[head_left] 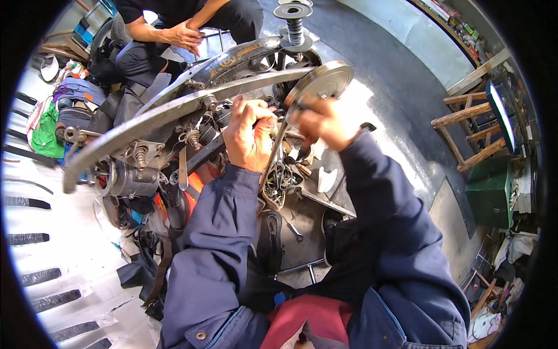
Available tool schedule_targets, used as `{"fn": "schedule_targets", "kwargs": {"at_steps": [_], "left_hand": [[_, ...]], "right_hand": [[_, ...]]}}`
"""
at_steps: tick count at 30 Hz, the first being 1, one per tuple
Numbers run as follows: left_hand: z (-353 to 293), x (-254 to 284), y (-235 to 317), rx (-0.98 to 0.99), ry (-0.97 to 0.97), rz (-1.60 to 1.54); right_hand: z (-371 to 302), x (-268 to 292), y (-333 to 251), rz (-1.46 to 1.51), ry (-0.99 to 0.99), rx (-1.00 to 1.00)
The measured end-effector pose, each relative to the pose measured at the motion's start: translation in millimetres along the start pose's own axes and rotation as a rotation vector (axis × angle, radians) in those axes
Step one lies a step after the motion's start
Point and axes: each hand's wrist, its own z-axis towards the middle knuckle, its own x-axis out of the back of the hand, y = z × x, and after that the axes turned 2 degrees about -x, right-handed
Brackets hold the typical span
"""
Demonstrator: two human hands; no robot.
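An old cast-metal sewing machine with a long curved arm (174, 107) stands in front of me. At the arm's right end is a round handwheel (325, 81), smeared by motion. My right hand (328, 123), also blurred, is closed at the wheel's lower edge. Just left of it my left hand (250, 135) is raised with its fingers curled together below the arm; what they pinch, if anything, is hidden. A spool of dark thread (295, 32) stands upright on the machine behind the wheel. Springs (139, 156) and a metal cylinder (128, 179) hang toward the left end.
Below my hands sits a tray of small tools and parts (282, 183). Across the machine a person in dark clothes sits with hands together (185, 38). Bags and cloth (81, 96) lie left, a wooden stool (465, 125) and green box (489, 192) stand right.
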Motion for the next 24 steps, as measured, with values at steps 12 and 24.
{"fn": "schedule_targets", "kwargs": {"at_steps": [12, 24], "left_hand": [[3, 1, 1, -0.091, -0.020, 0.033], [3, 0, 1, -0.053, 0.005, 0.018]], "right_hand": [[10, -15, 35, -0.377, 0.010, 0.153], [29, 12, 79, -0.276, 0.227, -0.346]]}}
